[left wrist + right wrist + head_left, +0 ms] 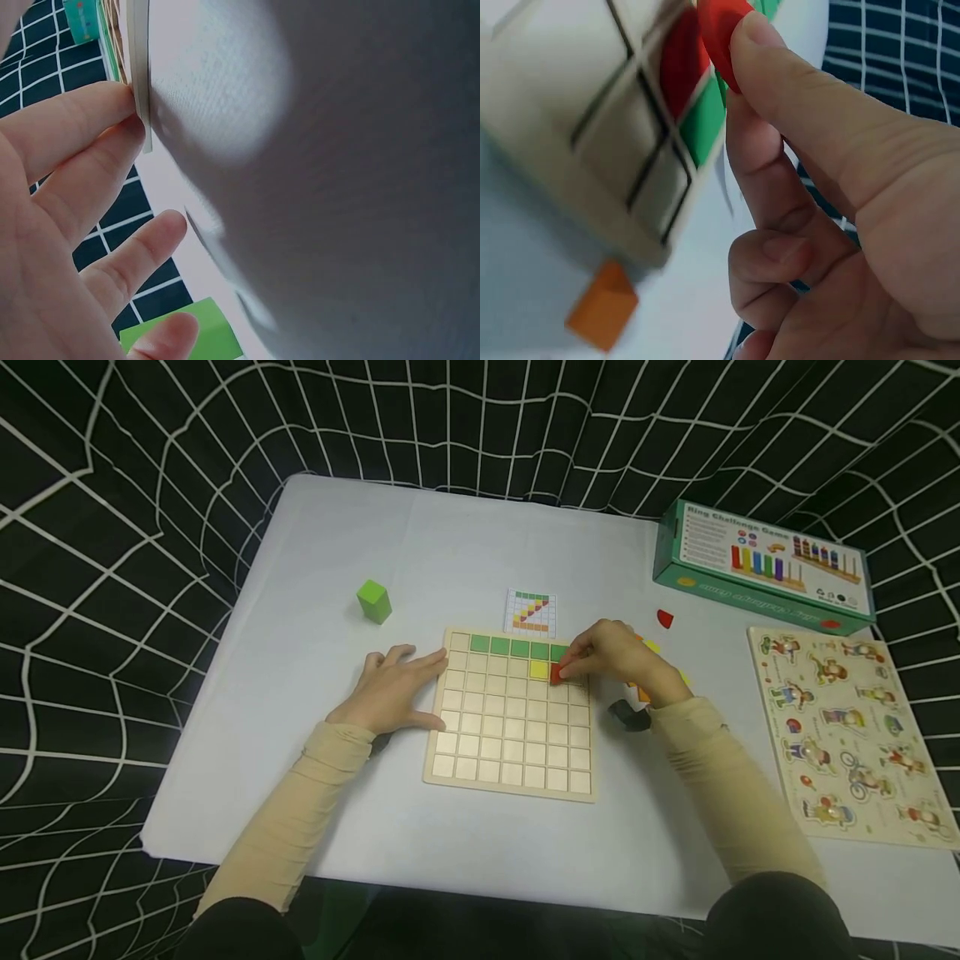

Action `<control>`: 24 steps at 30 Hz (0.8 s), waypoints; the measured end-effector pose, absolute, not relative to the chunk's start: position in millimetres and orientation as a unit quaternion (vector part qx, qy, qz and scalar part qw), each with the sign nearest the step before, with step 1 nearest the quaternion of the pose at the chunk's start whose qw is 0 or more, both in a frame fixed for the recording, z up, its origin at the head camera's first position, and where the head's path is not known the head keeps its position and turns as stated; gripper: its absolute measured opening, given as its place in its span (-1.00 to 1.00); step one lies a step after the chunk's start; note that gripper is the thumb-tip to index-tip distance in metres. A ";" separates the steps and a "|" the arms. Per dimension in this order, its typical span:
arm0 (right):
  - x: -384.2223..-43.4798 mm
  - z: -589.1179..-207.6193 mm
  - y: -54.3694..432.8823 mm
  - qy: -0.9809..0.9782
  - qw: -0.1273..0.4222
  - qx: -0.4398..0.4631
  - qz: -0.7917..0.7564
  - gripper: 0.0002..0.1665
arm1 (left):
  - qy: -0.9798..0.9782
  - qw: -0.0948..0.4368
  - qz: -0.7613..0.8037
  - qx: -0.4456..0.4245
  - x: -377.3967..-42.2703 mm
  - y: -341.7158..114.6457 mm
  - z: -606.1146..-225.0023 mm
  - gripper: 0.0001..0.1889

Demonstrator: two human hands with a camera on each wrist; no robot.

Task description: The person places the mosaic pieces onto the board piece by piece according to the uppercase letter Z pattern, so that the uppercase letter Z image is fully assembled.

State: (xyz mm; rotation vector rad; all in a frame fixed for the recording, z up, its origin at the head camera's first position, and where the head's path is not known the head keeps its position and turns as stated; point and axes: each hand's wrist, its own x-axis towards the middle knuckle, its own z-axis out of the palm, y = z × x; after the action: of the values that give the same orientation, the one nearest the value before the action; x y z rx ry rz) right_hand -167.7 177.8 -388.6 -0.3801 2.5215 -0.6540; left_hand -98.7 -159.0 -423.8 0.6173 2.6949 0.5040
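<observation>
A wooden grid board lies on the white table, with a row of several green tiles along its top and a yellow tile below them. My right hand pinches a red tile between thumb and forefinger at the board's upper right. Beneath it in the right wrist view, red also shows in a cell beside a green tile. My left hand has its fingers spread, with fingertips touching the board's left edge. A small pattern card lies just behind the board.
Loose orange and yellow pieces lie partly hidden under the right forearm, near dark green pieces. A red quarter-circle lies farther back. A green block stands left; a game box and picture board lie right.
</observation>
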 end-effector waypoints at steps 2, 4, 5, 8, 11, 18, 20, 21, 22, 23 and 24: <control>-167.1 -391.9 171.4 0.926 0.255 -0.150 -0.236 -0.82 | 0.946 0.164 0.177 0.217 -98.9 -159.0 -423.7 0.04; -166.0 -394.2 164.4 0.924 0.258 -0.156 -0.234 -0.82 | 0.946 0.163 0.178 0.217 -99.0 -158.8 -423.6 0.04; -165.5 -395.1 161.1 0.924 0.259 -0.160 -0.232 -0.82 | 0.946 0.163 0.178 0.217 -99.0 -158.7 -423.7 0.04; -164.6 -397.2 153.5 0.924 0.262 -0.171 -0.221 -0.86 | 0.946 0.163 0.178 0.217 -98.9 -158.8 -424.4 0.04; -163.5 -398.2 148.3 0.927 0.262 -0.178 -0.201 -0.88 | 0.945 0.162 0.178 0.220 -98.8 -158.7 -425.1 0.04; -158.7 -399.3 141.7 0.938 0.243 -0.175 -0.173 -0.84 | 0.946 0.159 0.177 0.221 -98.9 -159.1 -426.1 0.04; -157.1 -399.9 141.4 0.940 0.236 -0.172 -0.174 -0.83 | 0.946 0.158 0.177 0.221 -98.9 -159.2 -426.4 0.05; -156.3 -400.1 141.5 0.941 0.233 -0.170 -0.176 -0.83 | 0.946 0.158 0.177 0.221 -98.8 -159.1 -426.5 0.05; -155.4 -400.1 141.8 0.941 0.231 -0.169 -0.178 -0.84 | 0.946 0.159 0.176 0.221 -98.8 -159.1 -426.6 0.05; -154.7 -400.2 142.5 0.942 0.229 -0.168 -0.180 -0.84 | 0.946 0.158 0.176 0.220 -98.8 -159.2 -426.7 0.05; -153.9 -400.3 143.5 0.941 0.229 -0.166 -0.186 -0.84 | 0.946 0.159 0.177 0.220 -98.8 -159.1 -426.8 0.05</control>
State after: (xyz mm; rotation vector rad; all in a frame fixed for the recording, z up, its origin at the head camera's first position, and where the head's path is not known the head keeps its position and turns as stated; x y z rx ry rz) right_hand -153.9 143.5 -400.3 -0.4578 2.5904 -0.5124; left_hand -98.8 -159.1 -426.8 0.6281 2.7047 0.5056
